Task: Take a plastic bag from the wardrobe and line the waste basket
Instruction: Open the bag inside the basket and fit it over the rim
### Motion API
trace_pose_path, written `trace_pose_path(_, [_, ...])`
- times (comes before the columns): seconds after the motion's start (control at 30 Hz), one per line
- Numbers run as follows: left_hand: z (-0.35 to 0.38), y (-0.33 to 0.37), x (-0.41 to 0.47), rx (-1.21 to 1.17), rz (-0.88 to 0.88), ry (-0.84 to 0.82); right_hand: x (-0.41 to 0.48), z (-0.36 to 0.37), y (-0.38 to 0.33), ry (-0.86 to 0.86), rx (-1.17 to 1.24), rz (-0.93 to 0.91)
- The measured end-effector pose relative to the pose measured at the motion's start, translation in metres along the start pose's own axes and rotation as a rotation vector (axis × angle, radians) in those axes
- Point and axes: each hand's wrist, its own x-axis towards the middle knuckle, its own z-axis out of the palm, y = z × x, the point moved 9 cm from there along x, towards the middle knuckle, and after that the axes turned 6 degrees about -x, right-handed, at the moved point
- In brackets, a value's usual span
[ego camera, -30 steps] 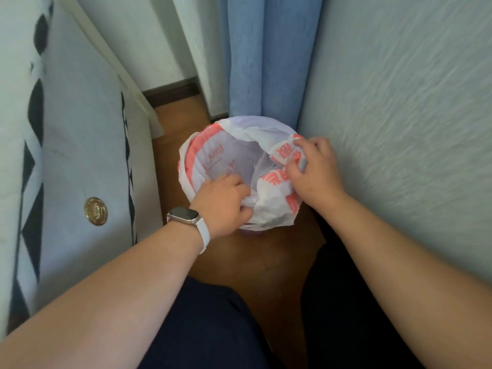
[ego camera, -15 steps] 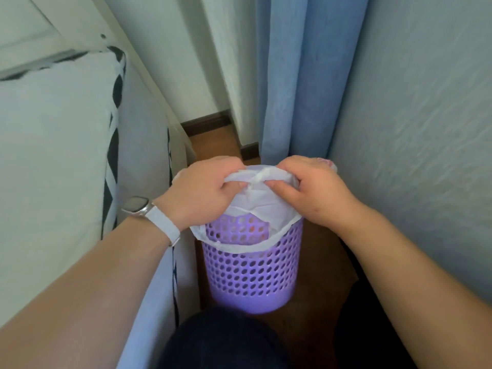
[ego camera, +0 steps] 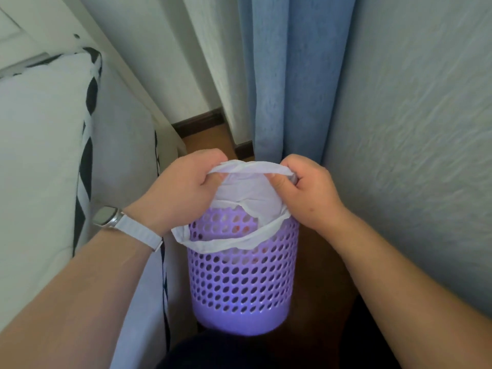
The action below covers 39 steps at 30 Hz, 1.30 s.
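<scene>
A purple perforated waste basket (ego camera: 242, 283) stands on the brown floor between a bed and a wall. A white plastic bag (ego camera: 247, 198) sits in its mouth, with its near edge folded over the basket's front rim. My left hand (ego camera: 183, 190) grips the bag's upper edge on the left. On the right, my right hand (ego camera: 308, 187) grips the same edge, and that strip of bag is stretched between both hands above the basket. A watch with a white strap is on my left wrist.
A bed with white bedding and black triangle trim (ego camera: 53, 161) lies close on the left. A pale textured wall (ego camera: 415, 129) rises on the right. Blue curtains (ego camera: 287, 75) hang just behind the basket. My dark-clothed knees fill the bottom edge.
The view rose from looking down into the bag's mouth to a side view of the basket. My hands have moved apart, stretching the bag's edge wider than half a second ago.
</scene>
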Motion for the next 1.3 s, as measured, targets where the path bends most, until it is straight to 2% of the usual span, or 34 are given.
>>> trace_pose_path(0.1, [0.009,-0.007,-0.001,0.04,-0.02,-0.078,-0.002,0.004,0.0,-0.031,-0.008,0.021])
trace_pose_path(0.17, [0.012,0.0,-0.001,0.054,0.05,-0.106,-0.001,0.003,-0.001,-0.018,0.007,0.021])
trace_pose_path(0.3, [0.001,0.029,-0.002,0.072,0.18,-0.024,0.002,-0.001,-0.014,0.039,0.042,-0.014])
trace_pose_path(0.4, [0.001,0.041,-0.003,0.117,0.214,-0.005,0.001,0.003,-0.028,0.035,-0.004,-0.067])
trace_pose_path(0.6, [0.001,0.029,-0.005,0.191,0.158,0.013,0.009,0.003,-0.044,-0.134,-0.078,-0.187])
trace_pose_path(0.73, [-0.012,0.019,-0.001,0.107,0.106,0.036,0.02,-0.024,-0.024,-0.061,-0.011,-0.232])
trace_pose_path(0.87, [-0.021,0.019,-0.001,0.011,0.121,0.08,0.018,-0.027,-0.015,0.027,0.02,-0.163])
trace_pose_path(1.0, [-0.025,0.015,0.0,-0.106,0.038,0.103,0.014,-0.03,-0.02,0.112,-0.013,-0.133])
trace_pose_path(1.13, [-0.013,0.033,-0.003,-0.061,0.157,0.012,0.01,-0.02,-0.023,0.085,-0.037,-0.129])
trace_pose_path(1.3, [0.001,0.051,-0.005,0.009,0.283,-0.028,0.004,-0.003,-0.036,0.025,-0.093,-0.195])
